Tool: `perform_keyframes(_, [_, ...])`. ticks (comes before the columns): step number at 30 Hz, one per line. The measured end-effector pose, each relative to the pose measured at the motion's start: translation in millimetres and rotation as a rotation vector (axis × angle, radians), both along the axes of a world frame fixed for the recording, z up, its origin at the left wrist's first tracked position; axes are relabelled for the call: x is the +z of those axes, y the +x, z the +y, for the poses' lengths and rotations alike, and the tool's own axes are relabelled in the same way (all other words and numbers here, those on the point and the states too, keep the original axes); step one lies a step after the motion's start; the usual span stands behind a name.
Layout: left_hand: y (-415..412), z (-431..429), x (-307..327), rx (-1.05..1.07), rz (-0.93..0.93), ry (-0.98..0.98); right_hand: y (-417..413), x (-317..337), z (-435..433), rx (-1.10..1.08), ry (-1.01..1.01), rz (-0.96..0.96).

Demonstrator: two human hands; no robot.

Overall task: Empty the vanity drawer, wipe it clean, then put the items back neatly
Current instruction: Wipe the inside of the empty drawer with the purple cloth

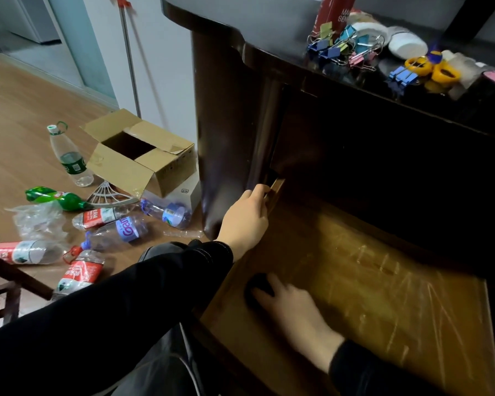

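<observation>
**Drawer pulled out, both grips on it**

I see the drawer (pixel 383 281) pulled far out of the dark vanity. Its yellow-brown bottom is bare and shows many pale scratches.

My left grip (pixel 246 215) is at the far left corner of the drawer. Its fingers are curled over the top edge of the left side wall and grasp it there.

My right grip (pixel 292 307) is inside the drawer, nearer to me than the left grip and a little to its right. Its fingers are stretched out and lie on a dark cloth (pixel 256 285), pressing it on the drawer bottom close to the left wall. This part is blurred, so I cannot tell more about the cloth.

Above and beyond both grips is the counter (pixel 275 32). On it, to the far right of the left grip, lie coloured binder clips (pixel 340 47) in a heap. Behind them stands a red can (pixel 333 12), and beside them are white round pads (pixel 406 44) and two yellow rings (pixel 417 65).

To the left of the left grip, on the floor (pixel 26 95), there is an open cardboard box (pixel 143 155). Near it lie several plastic bottles (pixel 132 228) and one green bottle (pixel 57 197). A metal pole (pixel 129 58) leans on the wall behind the box.
</observation>
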State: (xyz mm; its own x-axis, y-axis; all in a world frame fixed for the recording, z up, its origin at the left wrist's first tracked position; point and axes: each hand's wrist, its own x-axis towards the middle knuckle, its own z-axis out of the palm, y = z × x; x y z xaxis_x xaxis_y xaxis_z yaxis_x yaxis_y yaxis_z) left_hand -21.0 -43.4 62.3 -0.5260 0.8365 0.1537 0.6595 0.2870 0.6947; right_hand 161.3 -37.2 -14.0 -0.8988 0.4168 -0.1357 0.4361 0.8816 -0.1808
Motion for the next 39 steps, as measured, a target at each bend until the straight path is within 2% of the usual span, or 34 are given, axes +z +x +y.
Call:
perform_keyframes(3, [1,-1,2,-0.002,0.003,-0.009,5,-6,16,0.040,0.073,-0.007])
perform_keyframes(6, [2,-2,6,0.002,0.007,-0.015,-10,7,62,-0.140,0.170,0.018])
perform_keyframes(8, [3,-3,7,0.002,0.009,-0.023,-19,15,81,-0.309,0.133,0.043])
perform_keyframes(10, [4,-3,7,0.004,0.011,-0.023,-20,11,74,-0.325,0.158,0.035])
perform_keyframes(11, [4,-3,7,0.007,0.012,-0.020,-18,6,61,-0.322,0.105,0.039])
perform_keyframes(13, [2,-2,5,0.012,0.012,-0.018,-7,-7,29,-0.194,0.002,0.030])
perform_keyframes(16, [1,-1,2,0.012,0.017,-0.021,13,-14,0,0.171,0.005,-0.021])
perform_keyframes(18, [2,0,2,0.011,0.022,-0.018,18,-14,9,0.198,0.015,0.007])
perform_keyframes(20, [3,-1,2,0.009,0.024,-0.020,8,-15,37,0.067,0.091,0.045])
perform_keyframes(23, [2,-1,4,0.010,0.027,-0.033,-19,-3,103,-0.241,0.236,0.042])
perform_keyframes(25, [3,-2,6,0.007,0.027,-0.036,-26,10,139,-0.416,0.208,0.056])
perform_keyframes(27, [3,-3,7,0.006,0.029,-0.033,-26,16,145,-0.447,0.204,0.053])
perform_keyframes(30, [2,-1,4,0.006,0.020,-0.028,-13,7,97,-0.281,0.214,0.029])
perform_keyframes(34, [1,0,1,0.018,0.024,-0.012,26,-7,20,0.112,0.026,-0.077])
perform_keyframes(36, [2,0,1,0.012,0.028,-0.011,35,-8,9,0.273,0.013,-0.077])
perform_keyframes(38, [3,-1,1,0.010,0.031,-0.013,31,-9,27,0.232,0.030,0.013])
perform_keyframes(39, [2,-1,2,0.012,0.035,-0.016,23,-7,45,0.129,0.079,0.047])
